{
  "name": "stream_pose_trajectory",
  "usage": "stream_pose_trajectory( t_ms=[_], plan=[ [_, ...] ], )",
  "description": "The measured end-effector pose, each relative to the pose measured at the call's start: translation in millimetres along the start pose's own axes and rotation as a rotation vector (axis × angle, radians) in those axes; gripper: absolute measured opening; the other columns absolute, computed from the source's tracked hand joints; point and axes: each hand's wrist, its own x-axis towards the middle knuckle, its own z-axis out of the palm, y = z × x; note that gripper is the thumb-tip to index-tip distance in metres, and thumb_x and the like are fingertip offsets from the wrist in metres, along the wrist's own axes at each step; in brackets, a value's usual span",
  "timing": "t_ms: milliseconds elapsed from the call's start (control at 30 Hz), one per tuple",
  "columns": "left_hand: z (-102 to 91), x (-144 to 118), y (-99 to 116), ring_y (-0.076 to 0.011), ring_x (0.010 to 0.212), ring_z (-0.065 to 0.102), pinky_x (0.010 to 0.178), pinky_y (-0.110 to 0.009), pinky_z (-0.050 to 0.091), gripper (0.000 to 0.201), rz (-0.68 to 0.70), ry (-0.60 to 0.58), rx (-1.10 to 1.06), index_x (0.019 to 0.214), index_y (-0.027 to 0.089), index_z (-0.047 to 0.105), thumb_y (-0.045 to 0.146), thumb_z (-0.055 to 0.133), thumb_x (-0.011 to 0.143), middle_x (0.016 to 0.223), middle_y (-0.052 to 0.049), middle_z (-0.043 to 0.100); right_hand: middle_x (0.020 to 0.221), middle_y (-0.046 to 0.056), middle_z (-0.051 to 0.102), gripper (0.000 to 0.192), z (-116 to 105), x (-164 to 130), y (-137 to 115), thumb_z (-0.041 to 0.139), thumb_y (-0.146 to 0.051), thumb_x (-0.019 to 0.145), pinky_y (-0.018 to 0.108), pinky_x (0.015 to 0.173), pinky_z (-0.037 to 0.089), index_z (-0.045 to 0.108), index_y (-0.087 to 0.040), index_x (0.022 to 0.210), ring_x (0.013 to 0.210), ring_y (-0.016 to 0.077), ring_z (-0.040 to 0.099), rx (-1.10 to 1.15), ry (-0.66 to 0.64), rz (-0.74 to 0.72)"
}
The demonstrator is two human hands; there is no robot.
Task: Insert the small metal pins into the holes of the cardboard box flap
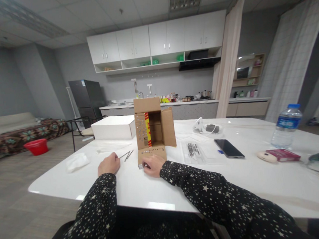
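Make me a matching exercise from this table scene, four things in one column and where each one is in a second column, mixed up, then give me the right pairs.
Things
1. cardboard box
2. water bottle
3. phone
4. red basin

Places
A. on the floor near the sofa
B. lying flat on the table, right of the clear plastic bag
C. standing open just beyond the right hand
D. upright near the table's far right edge

Pairs: 1-C, 2-D, 3-B, 4-A
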Motion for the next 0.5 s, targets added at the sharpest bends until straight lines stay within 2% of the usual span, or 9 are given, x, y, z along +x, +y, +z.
stream_pose_trajectory(
  t_ms=[100,300,500],
  plan=[
    [-1.3,-1,1,-0.0266,0.083,0.062,0.067,-0.034,0.044,0.031,-0.001,0.0,0.0,0.095,0.022,0.059,0.031,0.034,0.078,0.093,-0.013,0.066,0.068,0.0,0.061,0.009,3,1,2,0.051,-0.019,0.073,0.027,0.066,0.035,0.057,-0.02,0.079,0.061,0.014,0.051,0.0,-0.021,0.001],
    [-2.3,-3,2,-0.0274,0.083,0.062,0.066,-0.034,0.043,0.032,-0.001,0.009,0.005,0.094,0.021,0.058,0.032,0.032,0.079,0.093,-0.014,0.066,0.071,0.0,0.061,0.016,7,1,6,0.051,-0.02,0.074,0.027,0.069,0.036,0.056,-0.02,0.09,0.065,0.0149,0.052,-0.014,-0.044,0.019],
    [-0.9,-1,1,-0.0265,0.082,0.062,0.066,-0.034,0.043,0.032,0.006,0.006,0.007,0.095,0.021,0.059,0.031,0.033,0.079,0.092,-0.013,0.066,0.072,0.001,0.062,0.012,11,1,9,0.05,-0.021,0.075,0.028,0.07,0.036,0.057,-0.02,0.085,0.066,0.0154,0.053,-0.015,-0.039,0.009]
  ],
)
